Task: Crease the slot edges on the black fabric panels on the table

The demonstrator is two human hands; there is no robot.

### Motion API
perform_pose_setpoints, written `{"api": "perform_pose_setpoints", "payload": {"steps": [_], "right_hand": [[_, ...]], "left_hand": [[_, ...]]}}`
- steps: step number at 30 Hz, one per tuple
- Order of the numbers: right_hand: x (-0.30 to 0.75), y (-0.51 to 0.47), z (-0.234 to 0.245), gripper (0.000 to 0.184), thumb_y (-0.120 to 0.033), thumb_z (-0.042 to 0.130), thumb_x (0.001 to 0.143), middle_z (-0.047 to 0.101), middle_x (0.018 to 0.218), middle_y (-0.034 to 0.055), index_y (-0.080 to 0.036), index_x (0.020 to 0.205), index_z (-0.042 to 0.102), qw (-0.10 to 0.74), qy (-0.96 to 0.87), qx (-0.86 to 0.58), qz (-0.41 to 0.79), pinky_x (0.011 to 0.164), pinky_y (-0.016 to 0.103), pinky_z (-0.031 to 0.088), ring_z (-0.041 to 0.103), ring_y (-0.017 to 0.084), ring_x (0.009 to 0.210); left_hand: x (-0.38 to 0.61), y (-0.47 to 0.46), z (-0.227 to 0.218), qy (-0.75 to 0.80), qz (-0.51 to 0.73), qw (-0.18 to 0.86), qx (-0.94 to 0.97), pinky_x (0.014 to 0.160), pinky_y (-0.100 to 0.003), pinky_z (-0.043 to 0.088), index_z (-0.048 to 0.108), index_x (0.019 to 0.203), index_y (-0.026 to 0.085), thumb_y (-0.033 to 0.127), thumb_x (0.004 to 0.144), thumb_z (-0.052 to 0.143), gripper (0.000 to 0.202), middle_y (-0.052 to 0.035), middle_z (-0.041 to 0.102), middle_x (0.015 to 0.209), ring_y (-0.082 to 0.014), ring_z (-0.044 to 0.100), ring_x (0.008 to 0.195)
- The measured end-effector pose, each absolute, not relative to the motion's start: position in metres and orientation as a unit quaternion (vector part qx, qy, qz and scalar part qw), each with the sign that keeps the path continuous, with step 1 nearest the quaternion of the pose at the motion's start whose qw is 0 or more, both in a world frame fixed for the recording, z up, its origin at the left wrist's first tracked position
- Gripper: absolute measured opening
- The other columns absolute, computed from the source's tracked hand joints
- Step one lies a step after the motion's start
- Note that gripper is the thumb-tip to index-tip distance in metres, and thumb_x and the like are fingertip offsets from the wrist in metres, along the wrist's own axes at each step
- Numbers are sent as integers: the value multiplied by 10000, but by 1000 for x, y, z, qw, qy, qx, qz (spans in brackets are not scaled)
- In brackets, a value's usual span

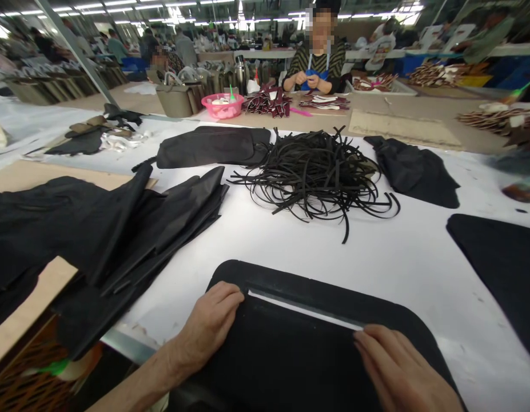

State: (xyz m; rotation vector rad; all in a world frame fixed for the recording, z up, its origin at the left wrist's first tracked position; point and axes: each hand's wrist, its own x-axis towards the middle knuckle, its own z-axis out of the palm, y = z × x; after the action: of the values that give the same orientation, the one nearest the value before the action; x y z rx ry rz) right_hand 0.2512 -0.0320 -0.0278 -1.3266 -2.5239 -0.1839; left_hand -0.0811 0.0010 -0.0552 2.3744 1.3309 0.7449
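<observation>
A black panel [290, 355] with rounded corners lies on the near side of the white table. Along its upper part runs a narrow straight white strip [305, 309], with a greyish band beside it. My left hand [215, 320] is closed, fingertips pressed together at the strip's left end. At the right end, the bent fingers of my right hand [404, 366] pinch down on the strip. Its thumb is mostly hidden. A tangled heap of thin black strips [316, 169] sits beyond the panel.
Black fabric pieces [162, 223] are piled at the left, near a pale board [33, 309]. Other black pieces lie behind [208, 146] and right [505, 269]. A person [318, 63] sits across the table, hands together, near a pink basket [223, 106] and maroon pieces [269, 102].
</observation>
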Motion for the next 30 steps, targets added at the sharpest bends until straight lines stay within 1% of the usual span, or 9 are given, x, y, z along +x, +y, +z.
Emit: {"api": "perform_pose_setpoints", "payload": {"steps": [3,5,7,10,14,19,22,26,30], "right_hand": [[198,-19,-19,251,-136,330,897,585,873,69,-203,930,570,182,-873,-452,31,635,278,494,568,183,739],[168,-12,-22,218,-105,374,880,570,858,57,-206,915,563,175,-872,-450,79,632,293,480,549,191,742],[147,-7,-29,213,-56,434,842,561,854,47,-203,929,562,157,-874,-448,102,653,304,471,536,195,754],[129,-5,-41,255,-9,521,788,555,874,40,-190,963,560,128,-880,-447,99,674,312,461,523,197,772],[118,-8,-50,339,-27,624,745,552,880,36,-169,1044,548,85,-891,-440,78,658,334,452,507,207,769],[114,-9,-57,390,-31,613,744,543,906,43,-147,1106,524,81,-895,-436,54,668,359,440,484,212,771],[115,-9,-61,406,-60,622,751,540,935,57,-140,1133,509,87,-897,-430,46,700,373,437,482,220,802],[116,-10,-60,429,-81,652,734,550,946,68,-120,1139,517,90,-903,-418,31,702,375,438,484,229,814],[116,-10,-60,382,-96,627,770,562,920,69,-121,1136,520,109,-900,-422,20,699,369,436,493,224,802]], "left_hand": [[-77,6,-53,455,217,113,856,746,-294,496,557,977,162,81,883,358,234,-61,585,927,-163,542,840],[-74,11,-51,439,163,73,881,725,-299,498,564,945,154,87,880,368,217,-60,579,895,-167,536,802],[-70,15,-50,419,119,52,899,693,-313,498,564,920,150,90,867,399,184,-56,571,857,-174,524,757],[-67,19,-49,392,86,39,915,656,-341,491,555,913,143,76,831,449,150,-55,561,833,-197,505,732],[-66,21,-50,363,56,27,930,642,-353,479,538,904,133,64,799,480,138,-54,549,827,-212,491,734],[-65,24,-54,349,52,19,936,622,-338,454,511,820,157,63,807,458,108,-39,528,795,-204,477,715],[-60,26,-55,377,70,20,923,634,-332,446,486,771,168,73,830,420,130,-34,511,769,-193,480,705],[-57,24,-57,415,98,10,904,668,-334,437,482,772,164,66,838,386,152,-37,499,766,-188,487,728],[-60,20,-57,383,109,-23,917,634,-342,408,512,799,149,54,839,389,161,-41,505,747,-194,457,697]]}}
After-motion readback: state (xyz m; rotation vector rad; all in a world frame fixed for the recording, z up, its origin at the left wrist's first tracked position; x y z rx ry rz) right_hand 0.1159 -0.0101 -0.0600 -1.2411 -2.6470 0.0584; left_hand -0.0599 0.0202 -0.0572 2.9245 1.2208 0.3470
